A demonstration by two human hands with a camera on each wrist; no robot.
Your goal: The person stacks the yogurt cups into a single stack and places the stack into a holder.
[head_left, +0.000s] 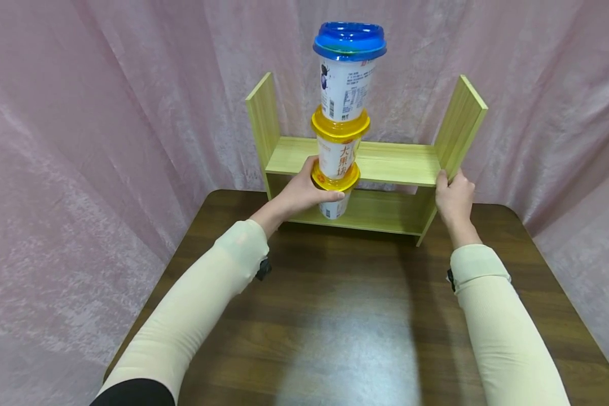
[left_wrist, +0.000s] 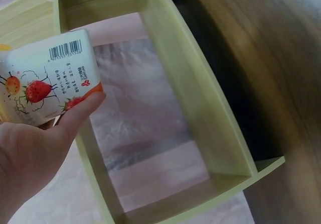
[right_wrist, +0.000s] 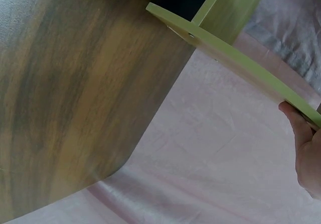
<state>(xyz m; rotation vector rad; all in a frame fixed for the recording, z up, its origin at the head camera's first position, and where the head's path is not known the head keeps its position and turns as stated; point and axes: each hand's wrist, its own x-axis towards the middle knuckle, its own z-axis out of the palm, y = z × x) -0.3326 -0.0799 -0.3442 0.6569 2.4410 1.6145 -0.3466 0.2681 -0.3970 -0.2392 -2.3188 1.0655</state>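
My left hand [head_left: 304, 190] grips the lowest of three stacked cups in front of a small wooden shelf [head_left: 396, 162]. The lowest cup [head_left: 333, 210] is white with a yellow lid; a barcode and strawberry pictures show on this cup [left_wrist: 55, 76] in the left wrist view. On it stands a middle cup [head_left: 336, 158], also yellow-lidded. A blue-lidded cup [head_left: 346, 90] tops the stack. My right hand [head_left: 455, 198] holds the shelf's right side panel [head_left: 459, 127], thumb on the near side. In the right wrist view, this hand [right_wrist: 309, 158] is partly out of frame.
The shelf stands at the back of a dark brown wooden table [head_left: 335, 316]. Its left side panel [head_left: 265, 115] rises beyond the stack. A pink curtain [head_left: 147, 101] hangs behind and around the table.
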